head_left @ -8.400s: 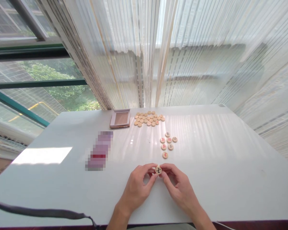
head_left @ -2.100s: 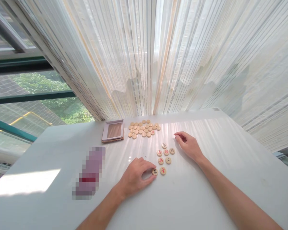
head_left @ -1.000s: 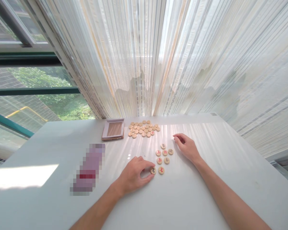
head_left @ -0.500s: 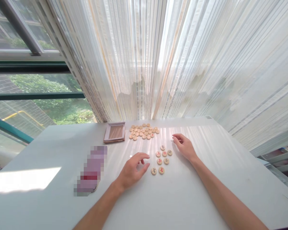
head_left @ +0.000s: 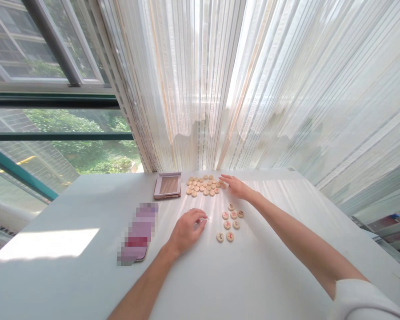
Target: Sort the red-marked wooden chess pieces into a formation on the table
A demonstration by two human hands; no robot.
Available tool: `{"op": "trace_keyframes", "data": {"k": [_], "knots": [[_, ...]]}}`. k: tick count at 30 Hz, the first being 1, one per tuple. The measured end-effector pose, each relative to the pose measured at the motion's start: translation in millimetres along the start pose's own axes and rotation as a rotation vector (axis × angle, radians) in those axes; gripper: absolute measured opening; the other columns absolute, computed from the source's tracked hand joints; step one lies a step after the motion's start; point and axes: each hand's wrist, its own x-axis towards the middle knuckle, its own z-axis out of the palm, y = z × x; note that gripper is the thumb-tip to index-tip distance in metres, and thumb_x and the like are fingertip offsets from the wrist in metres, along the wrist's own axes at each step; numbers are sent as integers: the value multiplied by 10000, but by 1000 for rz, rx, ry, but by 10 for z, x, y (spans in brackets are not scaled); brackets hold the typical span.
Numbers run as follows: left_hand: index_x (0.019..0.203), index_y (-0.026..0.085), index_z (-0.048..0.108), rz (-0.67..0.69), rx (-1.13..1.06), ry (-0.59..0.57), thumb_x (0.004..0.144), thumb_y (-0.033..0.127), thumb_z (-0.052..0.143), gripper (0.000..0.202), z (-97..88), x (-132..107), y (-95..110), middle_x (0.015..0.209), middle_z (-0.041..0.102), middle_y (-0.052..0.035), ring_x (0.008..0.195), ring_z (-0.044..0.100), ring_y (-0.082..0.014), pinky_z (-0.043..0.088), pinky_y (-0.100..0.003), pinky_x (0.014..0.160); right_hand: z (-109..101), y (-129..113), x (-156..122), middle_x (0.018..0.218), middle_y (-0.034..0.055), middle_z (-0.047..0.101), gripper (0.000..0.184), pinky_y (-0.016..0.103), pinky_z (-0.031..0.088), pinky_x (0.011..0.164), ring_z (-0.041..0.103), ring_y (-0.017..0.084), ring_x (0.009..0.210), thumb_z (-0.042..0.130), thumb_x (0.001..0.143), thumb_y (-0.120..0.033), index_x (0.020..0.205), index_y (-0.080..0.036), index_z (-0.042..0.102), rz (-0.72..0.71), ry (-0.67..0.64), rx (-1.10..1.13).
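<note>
Loosely curled left hand (head_left: 187,230), holding nothing, right hand (head_left: 237,187) at pale discs (head_left: 211,193), grip unclear

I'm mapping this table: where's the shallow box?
The shallow box sits left of centre in the head view, far back on the table, left of the clustered pieces.

Beyond my white bench (head_left: 253,284), a striped sheer curtain (head_left: 216,89) is glowing with daylight; left of me, shrubs (head_left: 68,121) are showing through a green-framed window (head_left: 60,136).
</note>
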Motion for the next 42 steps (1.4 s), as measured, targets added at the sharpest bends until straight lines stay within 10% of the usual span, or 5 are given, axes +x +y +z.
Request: {"op": "trace_keyframes", "data": {"k": [13,19,22,31,42], "knots": [[991,225,688,1,-2,12,924,200,558,147,3,12,-11,1075,687,-45,741,645,-146,546,-329,821,-347,87,-440,1029,92,741,201,460,477,956,657,286,1013,581,867,-296,982,-225,729,167,96,-16],[1001,230,678,7,8,3,935,206,546,150,2,11,3,1058,689,-37,751,642,-151,535,-332,827,-576,-407,-611,969,51,761,261,346,553,782,703,216,867,596,890,-423,992,-240,752,205,-36,199],[1030,231,667,8,11,8,943,211,538,157,-14,10,27,1040,686,-37,780,634,-159,526,-333,827,-632,-768,-660,1054,89,751,367,345,551,787,700,227,944,625,891,-471,1146,-219,705,232,-171,656],[1085,215,625,28,-60,122,959,217,535,155,-1,6,124,1004,673,-42,798,622,-156,519,-309,789,-338,-1316,-830,1162,106,695,307,345,541,849,687,210,977,713,852,-411,1090,-218,692,387,-205,1233],[1051,209,640,-6,-99,101,961,231,535,140,32,-14,105,983,681,-44,788,619,-153,520,-299,748,-313,-1121,-931,1053,28,637,242,404,528,970,685,244,1057,790,811,-376,947,-233,648,333,316,1182]]}}
